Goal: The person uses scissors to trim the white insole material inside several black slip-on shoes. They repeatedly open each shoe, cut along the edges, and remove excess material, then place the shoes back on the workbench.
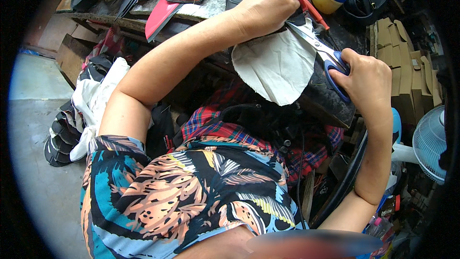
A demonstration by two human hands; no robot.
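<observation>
Brightest on the floor (31, 163) at left, shadowed beneath the table (333, 103), curved toward black edges, blurred at bottom.

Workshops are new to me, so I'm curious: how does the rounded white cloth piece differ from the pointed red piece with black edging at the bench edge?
Colour: the rounded white cloth piece is plain, while the pointed red piece has black edging. Size: the white cloth piece looks broader than the red piece. State: the blue-handled metal scissors are at the white cloth piece, whereas the red piece lies apart from them. Both look thin.
</observation>
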